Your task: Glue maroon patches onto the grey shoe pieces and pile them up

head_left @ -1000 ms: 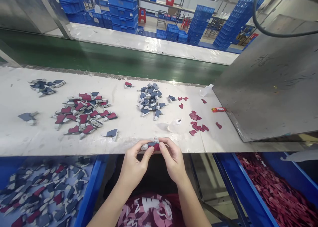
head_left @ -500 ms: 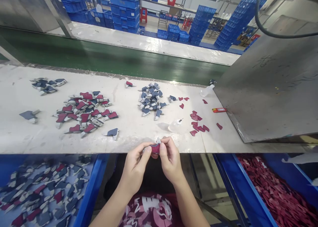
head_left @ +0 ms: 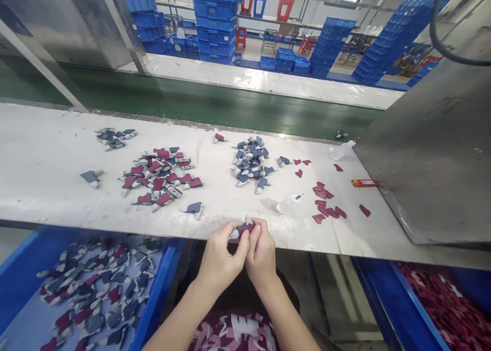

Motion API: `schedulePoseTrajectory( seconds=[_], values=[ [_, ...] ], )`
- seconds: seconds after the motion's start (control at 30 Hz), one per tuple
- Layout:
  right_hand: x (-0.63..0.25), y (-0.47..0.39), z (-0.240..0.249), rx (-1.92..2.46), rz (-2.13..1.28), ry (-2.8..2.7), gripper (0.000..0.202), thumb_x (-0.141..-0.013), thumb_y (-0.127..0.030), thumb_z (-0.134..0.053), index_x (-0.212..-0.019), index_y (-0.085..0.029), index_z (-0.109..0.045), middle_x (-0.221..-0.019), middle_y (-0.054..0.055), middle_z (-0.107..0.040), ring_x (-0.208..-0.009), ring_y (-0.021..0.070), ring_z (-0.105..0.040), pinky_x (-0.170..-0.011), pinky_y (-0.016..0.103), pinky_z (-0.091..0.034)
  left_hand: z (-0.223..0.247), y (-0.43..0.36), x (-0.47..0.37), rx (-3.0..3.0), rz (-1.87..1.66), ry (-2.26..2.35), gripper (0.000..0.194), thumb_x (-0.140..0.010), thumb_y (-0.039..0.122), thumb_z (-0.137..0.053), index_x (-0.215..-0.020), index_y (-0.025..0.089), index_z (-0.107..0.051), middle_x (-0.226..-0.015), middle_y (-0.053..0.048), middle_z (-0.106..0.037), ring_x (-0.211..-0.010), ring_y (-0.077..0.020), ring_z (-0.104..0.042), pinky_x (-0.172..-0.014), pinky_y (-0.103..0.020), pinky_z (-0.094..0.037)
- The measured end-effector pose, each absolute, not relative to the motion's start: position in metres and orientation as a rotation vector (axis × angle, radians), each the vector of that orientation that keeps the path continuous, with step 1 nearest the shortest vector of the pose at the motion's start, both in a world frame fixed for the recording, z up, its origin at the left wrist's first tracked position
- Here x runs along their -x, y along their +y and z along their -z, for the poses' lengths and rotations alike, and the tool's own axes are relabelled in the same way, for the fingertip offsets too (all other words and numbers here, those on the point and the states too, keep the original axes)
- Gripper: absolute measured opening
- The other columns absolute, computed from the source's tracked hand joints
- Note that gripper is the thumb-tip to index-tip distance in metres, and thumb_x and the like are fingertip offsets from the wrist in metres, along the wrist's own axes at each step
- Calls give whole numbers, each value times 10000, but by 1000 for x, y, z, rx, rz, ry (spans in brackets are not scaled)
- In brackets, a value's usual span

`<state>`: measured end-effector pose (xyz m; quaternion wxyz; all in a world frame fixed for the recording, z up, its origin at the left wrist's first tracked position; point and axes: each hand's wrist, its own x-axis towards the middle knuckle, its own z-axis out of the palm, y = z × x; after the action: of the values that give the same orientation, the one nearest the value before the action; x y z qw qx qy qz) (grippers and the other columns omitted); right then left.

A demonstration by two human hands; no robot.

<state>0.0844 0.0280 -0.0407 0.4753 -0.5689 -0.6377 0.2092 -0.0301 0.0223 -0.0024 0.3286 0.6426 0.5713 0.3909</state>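
At the table's front edge, my left hand (head_left: 221,256) and my right hand (head_left: 261,248) are both closed on one small dark-blue and light-grey part (head_left: 243,229) with a red face piece. Fingers and thumbs pinch it from both sides and hide some of it. Ahead of my hands lies a pile of blue-grey parts (head_left: 251,159). A pile of parts with red faces (head_left: 159,179) is to the left. Nearest on the right is a clear needle-tip bottle (head_left: 288,204), and beyond it loose flat red pieces (head_left: 324,202).
A blue bin (head_left: 163,274) of finished-looking parts sits below left; another blue bin (head_left: 412,302) of red pieces is below right. A metal panel (head_left: 433,161) bounds the table at right, near a red-yellow item (head_left: 364,183). A green belt (head_left: 230,97) runs behind.
The camera view has swung left, shifting the table scene rightward. The part has turned in my fingers, and my hands have come closer together, thumbs nearly meeting.
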Motion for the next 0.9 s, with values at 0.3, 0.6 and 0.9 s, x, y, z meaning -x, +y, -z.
schedulePoseTrajectory(
  seconds=[0.3,0.6,0.9],
  values=[
    [-49,84,34,1481,-688,-1651,371,-1020,-255,-297,-967,-161,-652,-882,115,-738,-804,227,-696,-753,352,-534,15,83,121,-2151,-1112,2268,262,-927,355,-535,-995,176,-714,-870,-94,-651,-908,-279,-594,-852,-418,-403],
    [-46,83,33,1390,-829,-1699,333,-953,-257,-472,-1229,-138,-614,-1037,124,-669,-779,201,-675,-724,351,-562,35,97,137,-2442,-961,2202,258,-907,298,-578,-1095,229,-741,-1149,-135,-629,-1073,-313,-519,-854,-412,-395],
    [-84,62,27,1308,-816,-1589,238,-970,-245,-483,-1137,-191,-644,-996,77,-642,-691,136,-620,-594,278,-526,35,100,133,-2493,-915,2235,194,-902,261,-571,-990,213,-737,-1093,-104,-691,-1082,-311,-532,-879,-446,-351]
  ],
)
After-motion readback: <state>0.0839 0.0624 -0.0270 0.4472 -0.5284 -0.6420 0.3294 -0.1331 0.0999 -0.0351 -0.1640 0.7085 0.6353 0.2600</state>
